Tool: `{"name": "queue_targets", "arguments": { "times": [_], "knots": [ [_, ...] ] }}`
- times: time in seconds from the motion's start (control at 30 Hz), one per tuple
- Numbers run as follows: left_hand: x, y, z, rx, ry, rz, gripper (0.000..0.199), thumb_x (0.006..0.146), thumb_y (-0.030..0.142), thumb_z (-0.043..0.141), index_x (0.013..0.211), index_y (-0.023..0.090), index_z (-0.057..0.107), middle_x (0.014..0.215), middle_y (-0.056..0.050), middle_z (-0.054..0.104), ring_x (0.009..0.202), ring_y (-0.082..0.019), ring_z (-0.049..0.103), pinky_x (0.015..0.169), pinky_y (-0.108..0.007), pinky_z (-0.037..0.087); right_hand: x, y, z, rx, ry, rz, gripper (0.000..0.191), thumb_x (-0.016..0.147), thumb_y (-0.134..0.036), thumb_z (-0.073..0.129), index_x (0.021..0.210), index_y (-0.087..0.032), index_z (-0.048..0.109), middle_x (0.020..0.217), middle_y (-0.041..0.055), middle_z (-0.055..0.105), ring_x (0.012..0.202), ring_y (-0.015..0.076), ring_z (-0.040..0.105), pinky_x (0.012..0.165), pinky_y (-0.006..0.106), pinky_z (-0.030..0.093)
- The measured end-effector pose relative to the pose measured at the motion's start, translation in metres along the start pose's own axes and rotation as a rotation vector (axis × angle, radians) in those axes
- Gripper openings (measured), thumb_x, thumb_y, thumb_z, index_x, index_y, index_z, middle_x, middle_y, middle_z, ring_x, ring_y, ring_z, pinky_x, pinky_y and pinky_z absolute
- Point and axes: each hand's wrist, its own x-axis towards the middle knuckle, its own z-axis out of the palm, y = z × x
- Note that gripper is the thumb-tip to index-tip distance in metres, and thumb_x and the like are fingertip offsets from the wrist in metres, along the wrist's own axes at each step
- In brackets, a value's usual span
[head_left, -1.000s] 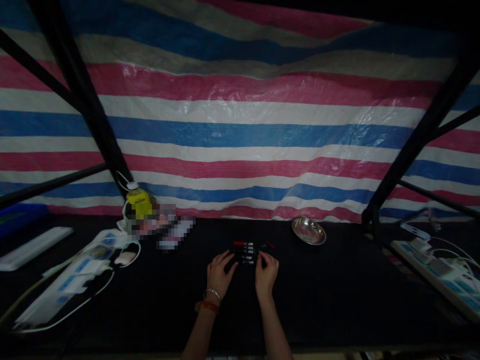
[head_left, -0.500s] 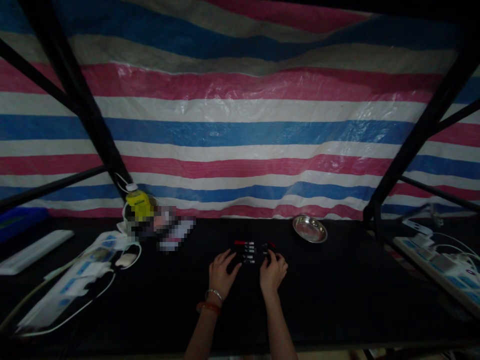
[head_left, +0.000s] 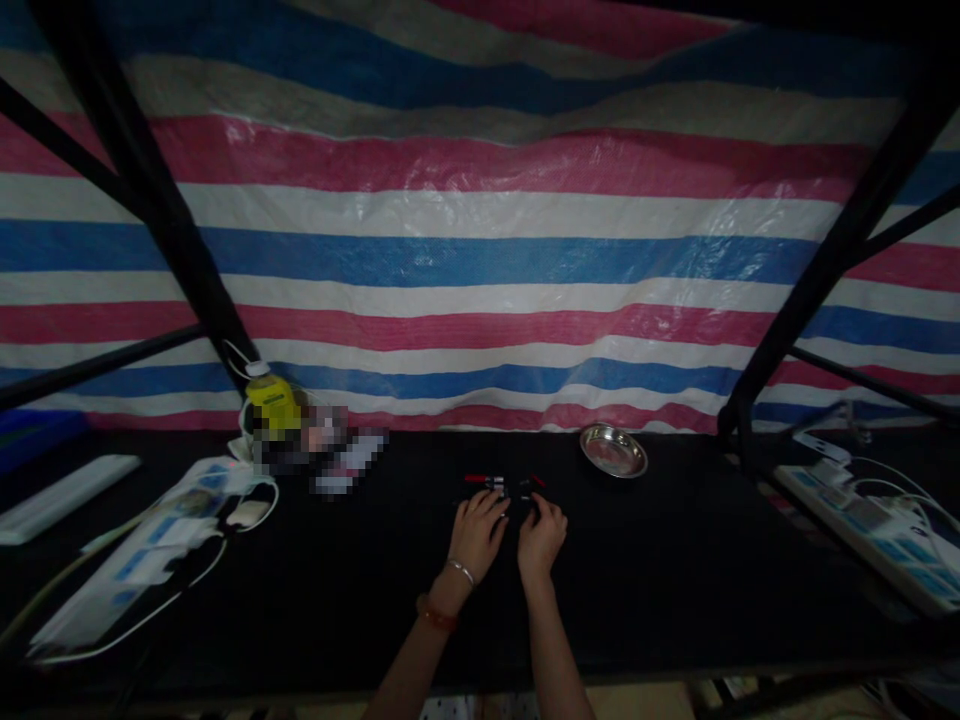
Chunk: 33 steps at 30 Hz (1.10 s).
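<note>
On the black table, a red-and-silver marker (head_left: 484, 480) lies crosswise at the back of a small group of dark marker-like sticks. My left hand (head_left: 478, 527) reaches over this group from the front, fingers spread, and covers most of it. Close by on the right, my right hand (head_left: 543, 534) is bent at the edge of a second small cluster of dark pieces. A red piece (head_left: 538, 482) lies just beyond its fingertips. Whether the right fingers grip one of the dark pieces is too small and dim to make out.
A shiny metal dish (head_left: 613, 452) sits at the back right. Power strips with cables lie at the left (head_left: 142, 560) and right (head_left: 862, 530). A yellow bottle (head_left: 274, 402) stands at the back left, near black frame posts.
My left hand has moved right and forward, over the dark sticks that showed between the hands before. My right hand has barely moved. The whole view has shifted slightly.
</note>
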Motion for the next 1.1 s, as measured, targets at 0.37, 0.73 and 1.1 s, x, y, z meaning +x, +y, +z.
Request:
{"name": "queue_targets", "arguments": {
  "times": [0.37,0.73,1.1],
  "knots": [
    [0.023,0.024,0.04,0.171,-0.117,0.036,0.041,0.089,0.018,0.035,0.128,0.024,0.046,0.137,-0.007,0.045,0.127,-0.024,0.038,0.1,-0.046,0.032,0.0,0.004,0.0,0.046,0.019,-0.011,0.032,0.075,-0.013,0.042,0.092,-0.011,0.069,0.084,0.0143,0.062,0.078,0.0249,0.054,0.072,0.033,0.04],
    [0.016,0.025,0.037,0.109,-0.136,0.036,0.037,0.089,0.015,0.036,0.121,0.023,0.053,0.13,-0.005,0.052,0.121,-0.024,0.041,0.101,-0.047,0.028,0.0,0.006,0.001,-0.002,0.006,-0.033,0.031,0.076,-0.013,0.042,0.09,-0.013,0.071,0.083,0.0137,0.063,0.077,0.0244,0.055,0.07,0.032,0.038],
    [0.015,0.027,0.033,0.016,-0.121,0.019,0.036,0.089,0.013,0.036,0.118,0.023,0.054,0.126,-0.004,0.055,0.117,-0.02,0.045,0.1,-0.044,0.029,0.001,0.0,-0.004,-0.093,-0.055,-0.022,0.03,0.077,-0.012,0.045,0.095,-0.011,0.07,0.087,0.0154,0.064,0.08,0.0251,0.057,0.07,0.032,0.037]
  ]
}}
